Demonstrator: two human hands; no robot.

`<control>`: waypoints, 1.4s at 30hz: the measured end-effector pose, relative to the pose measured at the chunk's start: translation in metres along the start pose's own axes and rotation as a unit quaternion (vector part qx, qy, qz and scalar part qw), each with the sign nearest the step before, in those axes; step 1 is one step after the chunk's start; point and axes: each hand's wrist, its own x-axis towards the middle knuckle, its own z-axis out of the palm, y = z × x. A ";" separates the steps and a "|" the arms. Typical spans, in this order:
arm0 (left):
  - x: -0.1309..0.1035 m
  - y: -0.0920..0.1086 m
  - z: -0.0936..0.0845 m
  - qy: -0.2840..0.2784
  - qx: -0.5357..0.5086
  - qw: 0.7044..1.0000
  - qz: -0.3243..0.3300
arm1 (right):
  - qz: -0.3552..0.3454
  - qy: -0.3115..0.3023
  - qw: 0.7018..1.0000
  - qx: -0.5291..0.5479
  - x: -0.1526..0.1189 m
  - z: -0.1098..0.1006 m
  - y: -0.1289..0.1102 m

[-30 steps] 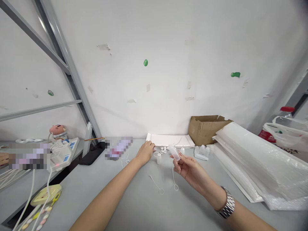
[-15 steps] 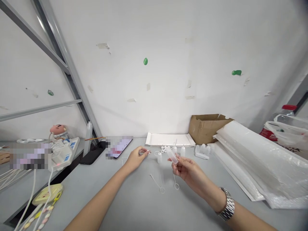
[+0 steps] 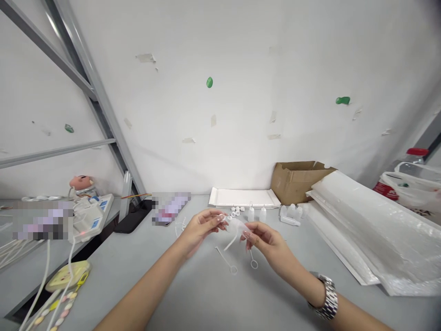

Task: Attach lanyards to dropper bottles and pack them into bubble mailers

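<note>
Tilted in my right hand is a small translucent squeeze bottle, pinched between thumb and fingers. At its neck end, my left hand pinches a white ring strap, whose tail hangs below the bottle; how far the ring is over the neck I cannot make out. Two ring straps, one on the left and one on the right, lie on the table below the hands. Behind them stand two small bottles beside several white caps.
More clear bottles lie to the right, by a cardboard box and bubble mailers. A white mailer rests against the wall. On the left are loose straps, a phone, a black case and a power strip.
My left hand has moved right with the ring strap, up to the bottle's neck end. The bottle has shifted slightly left and tilted over toward the left hand.
</note>
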 end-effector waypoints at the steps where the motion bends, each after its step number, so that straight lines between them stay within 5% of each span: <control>1: -0.001 0.000 0.002 -0.013 0.001 1.000 0.003 | -0.007 0.000 1.000 -0.014 -0.001 0.001 0.001; 6: -0.002 -0.004 0.005 -0.038 0.022 0.999 0.013 | -0.020 -0.003 0.997 -0.080 -0.004 0.001 0.005; 15: -0.002 -0.008 0.007 0.016 0.024 1.000 0.011 | -0.037 0.026 0.977 -0.208 -0.006 0.005 0.003; 18: -0.004 -0.010 0.011 0.034 -0.004 0.999 0.008 | -0.092 0.047 0.957 -0.273 -0.007 0.004 0.008; 20: -0.005 -0.012 0.015 0.044 -0.030 0.999 0.005 | -0.175 0.065 0.919 -0.348 -0.008 0.003 0.013; 25: -0.008 -0.014 0.022 0.055 -0.098 0.993 -0.017 | -0.381 0.091 0.764 -0.513 -0.008 0.003 0.018; 30: -0.010 -0.014 0.026 0.078 -0.126 0.989 -0.024 | -0.417 0.099 0.701 -0.570 -0.008 0.005 0.015; 38: -0.010 -0.014 0.028 0.062 -0.087 0.994 0.039 | -0.408 0.109 0.729 -0.539 -0.012 0.010 0.018; 40: -0.011 -0.014 0.028 0.059 -0.081 0.994 0.045 | -0.395 0.106 0.758 -0.508 -0.012 0.010 0.019; 42: -0.011 -0.013 0.027 0.060 -0.074 0.994 0.045 | -0.351 0.108 0.820 -0.439 -0.012 0.011 0.017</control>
